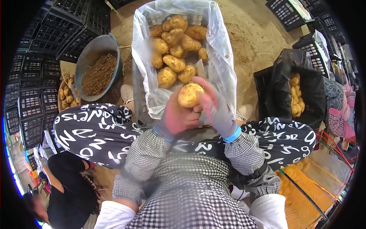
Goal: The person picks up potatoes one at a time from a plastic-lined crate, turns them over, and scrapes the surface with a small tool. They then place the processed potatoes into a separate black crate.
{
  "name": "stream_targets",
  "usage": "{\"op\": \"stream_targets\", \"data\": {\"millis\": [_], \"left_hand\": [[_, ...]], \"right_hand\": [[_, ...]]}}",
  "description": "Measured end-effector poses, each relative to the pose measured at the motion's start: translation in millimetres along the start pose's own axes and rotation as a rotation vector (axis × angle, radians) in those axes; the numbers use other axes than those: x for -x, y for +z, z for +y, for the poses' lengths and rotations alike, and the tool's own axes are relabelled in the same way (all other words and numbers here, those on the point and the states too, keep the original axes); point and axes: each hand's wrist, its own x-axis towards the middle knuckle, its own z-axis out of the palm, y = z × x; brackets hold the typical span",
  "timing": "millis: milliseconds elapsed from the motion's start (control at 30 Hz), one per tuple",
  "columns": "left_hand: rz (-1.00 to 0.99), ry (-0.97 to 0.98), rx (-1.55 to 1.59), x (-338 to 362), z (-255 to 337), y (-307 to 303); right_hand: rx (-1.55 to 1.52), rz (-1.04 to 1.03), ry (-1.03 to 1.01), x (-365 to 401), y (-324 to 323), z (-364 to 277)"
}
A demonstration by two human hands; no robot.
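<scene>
A round yellow potato (190, 95) with some soil on its skin is held up between my two gloved hands, above the near end of a lined crate. My left hand (178, 113) curls around its left side and underside. On the other side, the fingers of my right hand (212, 107) press against it, slightly blurred. Both gloves are grey with pinkish fingers. Beyond my hands, several potatoes (174, 63) lie in the crate, whose clear plastic liner (223, 57) folds over the walls.
To the left stand a tub (117, 65) of brown soil, a basket of potatoes (68, 93) and stacked black crates (32, 103). A black-lined crate (267, 91) with potatoes is on the right. Another person (70, 187) is at lower left, and orange mesh (295, 194) lies at lower right.
</scene>
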Motion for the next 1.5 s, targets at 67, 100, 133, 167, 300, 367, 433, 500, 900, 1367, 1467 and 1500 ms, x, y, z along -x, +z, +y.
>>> {"op": "stream_targets", "data": {"millis": [67, 100, 133, 167, 300, 367, 433, 500, 900, 1367, 1467, 1500], "left_hand": [[0.004, 0.000, -0.059, 0.5, -0.8, -3.2], [-0.045, -0.021, -0.083, 0.0, 0.9, -8.4], [-0.099, -0.049, -0.109, -0.1, 2.1, -12.5], [-0.024, 0.020, -0.283, 0.3, -0.7, -15.6], [0.007, 0.026, -0.426, -3.5, -7.6, -10.7], [-0.102, -0.050, -0.281, -4.3, -7.9, -16.7], [-0.236, -0.074, -0.198, -3.9, -9.7, -20.4], [-0.227, -0.079, 0.053, -5.4, -9.4, -20.2], [0.174, 0.622, -1.503, 0.7, -8.4, 20.5], [0.140, 0.650, -1.044, -2.3, -8.5, 17.2], [0.150, 0.740, -1.314, -5.2, -6.9, 10.0], [0.177, 0.757, -1.405, -3.3, -5.3, 11.6]], "right_hand": [[0.288, 0.015, -0.240, -6.5, 1.2, 16.4], [0.329, 0.008, -0.258, -6.4, 3.8, 12.7], [0.172, -0.023, -0.075, -2.7, 3.8, 2.9], [0.012, -0.049, 0.107, 0.4, 4.4, -4.8], [0.319, 0.032, -0.304, -17.1, -15.3, 28.0], [0.395, 0.106, -0.402, -22.6, -19.9, 37.7], [0.408, 0.184, -0.423, -22.9, -18.7, 39.4], [0.527, 0.250, -0.502, -21.9, -19.5, 37.8], [-0.077, 0.220, -0.021, -13.5, -43.5, 35.7], [-0.217, -0.110, -0.213, 10.0, -27.3, 1.5], [-0.137, -0.096, -0.225, 4.8, -35.6, 12.6], [-0.176, -0.107, -0.189, 1.5, -37.2, 10.7]]}}
